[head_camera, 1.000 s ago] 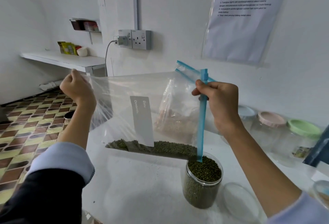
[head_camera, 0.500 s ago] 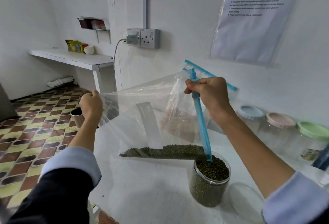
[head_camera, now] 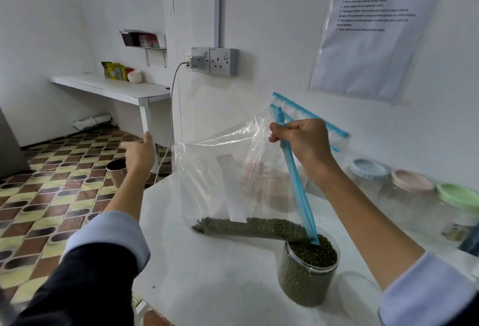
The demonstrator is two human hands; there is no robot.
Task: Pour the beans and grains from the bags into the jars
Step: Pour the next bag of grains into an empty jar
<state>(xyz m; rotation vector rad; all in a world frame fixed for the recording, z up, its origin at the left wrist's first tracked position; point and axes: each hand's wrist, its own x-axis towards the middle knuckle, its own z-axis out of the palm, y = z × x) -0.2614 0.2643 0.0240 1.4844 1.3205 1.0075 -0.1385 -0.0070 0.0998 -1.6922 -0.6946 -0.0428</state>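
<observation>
Both arms have dark jacket sleeves with light blue shirt cuffs poking out, hands bare, no rings.

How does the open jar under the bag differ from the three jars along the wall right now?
The open jar has no lid and is nearly full of green beans; the three jars carry blue, pink and green lids and look largely empty. The open jar sits under the bag that the right hand grips; those three stand untouched. All are clear plastic.
</observation>
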